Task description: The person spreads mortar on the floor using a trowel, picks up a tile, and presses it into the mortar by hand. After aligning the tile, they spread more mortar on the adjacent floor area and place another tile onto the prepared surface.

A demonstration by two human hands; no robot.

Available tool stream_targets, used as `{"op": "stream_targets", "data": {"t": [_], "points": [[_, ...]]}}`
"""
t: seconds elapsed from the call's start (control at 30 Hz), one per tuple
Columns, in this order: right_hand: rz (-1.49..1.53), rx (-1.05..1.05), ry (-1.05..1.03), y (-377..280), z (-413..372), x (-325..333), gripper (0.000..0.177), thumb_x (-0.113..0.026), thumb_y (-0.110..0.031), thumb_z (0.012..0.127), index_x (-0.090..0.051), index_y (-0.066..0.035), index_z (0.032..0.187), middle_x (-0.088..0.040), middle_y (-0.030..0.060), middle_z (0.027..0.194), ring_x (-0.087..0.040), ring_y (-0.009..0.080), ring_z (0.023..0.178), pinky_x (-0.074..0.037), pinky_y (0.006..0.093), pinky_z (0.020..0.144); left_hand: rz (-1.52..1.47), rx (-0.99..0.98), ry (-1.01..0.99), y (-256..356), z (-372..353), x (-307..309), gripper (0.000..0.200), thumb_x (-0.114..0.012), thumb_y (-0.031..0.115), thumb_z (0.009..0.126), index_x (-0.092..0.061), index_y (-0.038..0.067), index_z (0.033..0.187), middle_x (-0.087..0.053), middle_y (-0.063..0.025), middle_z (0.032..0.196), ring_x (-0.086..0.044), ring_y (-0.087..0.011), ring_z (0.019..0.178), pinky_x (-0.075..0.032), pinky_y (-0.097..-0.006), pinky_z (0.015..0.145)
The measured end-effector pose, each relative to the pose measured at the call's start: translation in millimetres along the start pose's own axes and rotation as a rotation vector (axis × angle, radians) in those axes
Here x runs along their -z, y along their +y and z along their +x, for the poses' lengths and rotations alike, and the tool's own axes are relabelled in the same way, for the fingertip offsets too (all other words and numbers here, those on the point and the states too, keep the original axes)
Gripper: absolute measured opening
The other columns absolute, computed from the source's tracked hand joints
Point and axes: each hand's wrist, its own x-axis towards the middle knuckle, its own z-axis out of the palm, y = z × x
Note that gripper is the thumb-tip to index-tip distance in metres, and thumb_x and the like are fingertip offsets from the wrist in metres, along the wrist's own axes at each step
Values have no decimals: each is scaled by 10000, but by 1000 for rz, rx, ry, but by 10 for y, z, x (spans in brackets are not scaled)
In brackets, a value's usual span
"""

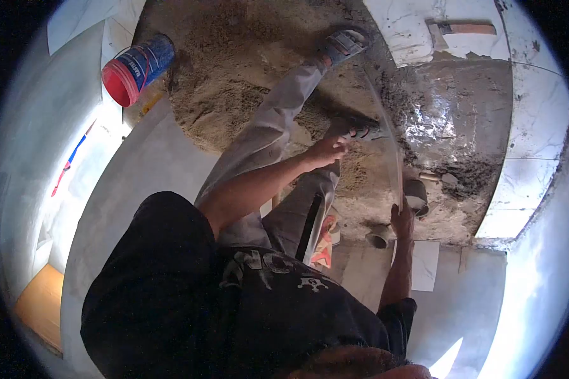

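Observation:
My left hand (327,153) is closed, with its fingers curled beside my nearer foot. A grey flat end (378,134) shows just beyond the fingers, but I cannot make out what they hold. My right hand (403,221) grips the near end of a long, thin, pale straightedge (389,136). The strip runs away from me across the sandy floor, passing close to both feet, and looks bowed in this lens. Right beside that hand are a dark round container (415,193) and a smaller cup (378,236). A small trowel (447,179) lies on the mortar.
Loose sandy mortar (218,95) covers the floor around my feet. A blue bucket (150,60) with a red inside lies tipped at upper left. Marble-patterned tiles (532,129) line the right, beside a wet grey patch (455,114). A wooden-handled tool (468,29) rests on the far tile.

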Motion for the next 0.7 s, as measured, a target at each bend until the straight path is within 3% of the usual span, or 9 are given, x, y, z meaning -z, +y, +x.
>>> {"op": "stream_targets", "data": {"t": [0.07,0.1,0.17,0.33,0.4,0.43,0.5,0.6,0.7], "points": [[-164,-183,-342,-332,109,68,567,-514,-45,759,-338,-87,1297,-514,220,1124,-536,400,943,-465,431,754,-148,119,26,-4,44,30,573,-517,331,849,-308,3,1270,-467,-187,1171,-485,-297,1075,-406,-407,891],[-160,-185,-339,-410,118,33,567,-514,-45,759,-338,-87,1297,-514,220,1124,-536,400,943,-465,431,754,-213,112,29,-123,113,56,565,-513,333,853,-320,-10,1258,-472,-187,1163,-496,-293,1063,-410,-412,886],[-169,16,-297,-549,155,-83,650,-536,-48,732,-276,-116,1324,-498,199,1148,-538,403,914,-469,458,722,-209,105,29,-159,196,105,569,-516,341,851,-321,-8,1257,-476,-185,1158,-495,-299,1062,-409,-420,887],[-170,-6,-250,-827,72,-300,676,-539,-64,726,-248,-130,1332,-462,183,1205,-549,385,908,-478,461,701,-127,98,51,-209,424,240,596,-526,374,841,-319,8,1263,-483,-194,1147,-494,-307,1056,-404,-439,893],[-227,-109,-335,-878,29,-317,651,-511,-56,738,-254,-131,1331,-449,189,1219,-549,385,911,-480,455,703,-96,147,124,-181,525,294,631,-534,419,825,-316,26,1269,-484,-181,1142,-501,-292,1033,-407,-437,888],[-217,-110,-322,-838,-18,-338,651,-511,-56,738,-254,-131,1331,-449,189,1219,-549,385,911,-480,455,703,-81,144,122,-163,584,306,631,-534,419,825,-316,26,1269,-484,-181,1142,-501,-292,1033,-407,-437,888],[-220,-119,-281,-689,-212,-387,654,-522,-31,725,-282,-140,1323,-467,186,1197,-547,403,877,-466,470,683,-329,110,178,-164,719,254,661,-534,459,812,-311,43,1275,-470,-165,1157,-508,-284,997,-412,-431,879],[-167,32,-95,-258,-597,-549,672,-502,20,703,-286,-127,1322,-464,178,1205,-533,392,932,-470,451,721,-329,166,189,99,904,38,635,-534,476,805,-356,58,1249,-472,-131,1157,-519,-281,958,-417,-432,868],[-151,-1,-101,-140,-947,-513,657,-490,47,688,-330,-115,1304,-462,180,1210,-514,366,999,-470,420,761,-130,196,56,225,941,-297,567,-557,462,792,-441,63,1178,-521,-105,1088,-527,-260,932,-436,-427,833]]}}
